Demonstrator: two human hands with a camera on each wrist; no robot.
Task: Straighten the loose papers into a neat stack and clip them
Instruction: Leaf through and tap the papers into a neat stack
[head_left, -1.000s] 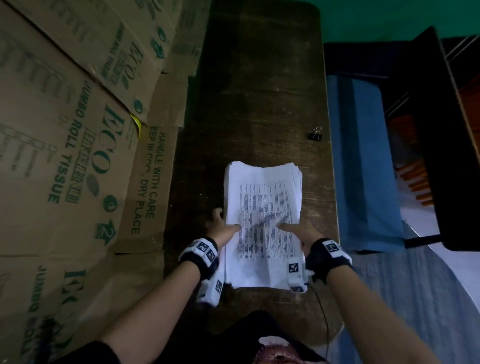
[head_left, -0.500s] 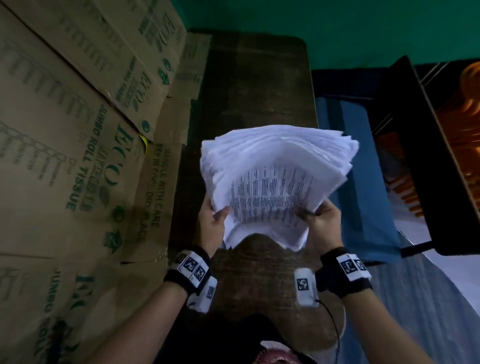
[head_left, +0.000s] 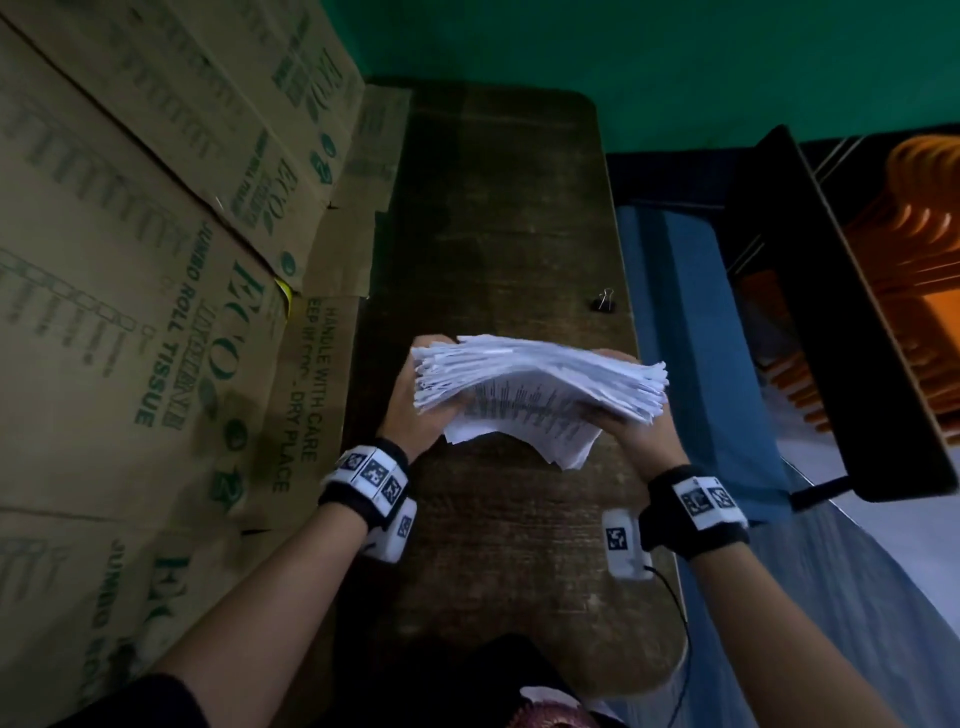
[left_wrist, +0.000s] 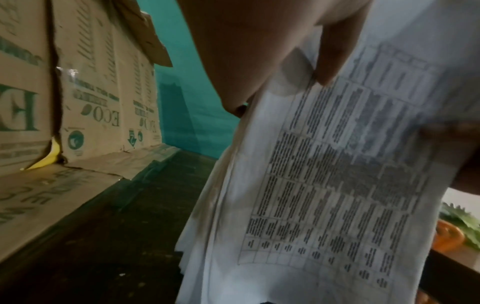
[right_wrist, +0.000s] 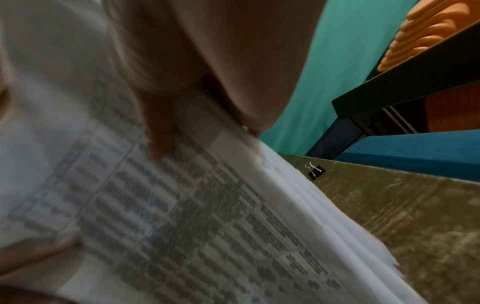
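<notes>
A thick pile of printed white papers (head_left: 535, 389) is held above the dark wooden table (head_left: 498, 208), its top edges fanned and uneven. My left hand (head_left: 415, 410) grips the pile's left side, thumb on the printed front sheet (left_wrist: 337, 164). My right hand (head_left: 631, 431) grips the right side, thumb likewise pressed on the front sheet (right_wrist: 182, 205). A small black binder clip (head_left: 603, 300) lies on the table beyond the pile, near the right edge; the right wrist view shows the binder clip (right_wrist: 316, 171) too.
Cardboard boxes (head_left: 156, 260) line the table's left side, a flap lying on the tabletop. A blue cushioned bench (head_left: 685, 338) runs along the right. A dark shelf (head_left: 831, 312) with orange stacked items stands farther right. A green wall (head_left: 623, 52) closes the far end.
The pile was lying flat under both hands a second ago. Both hands lifted it upright, and it now sits lower and tipped away, top edges facing me.
</notes>
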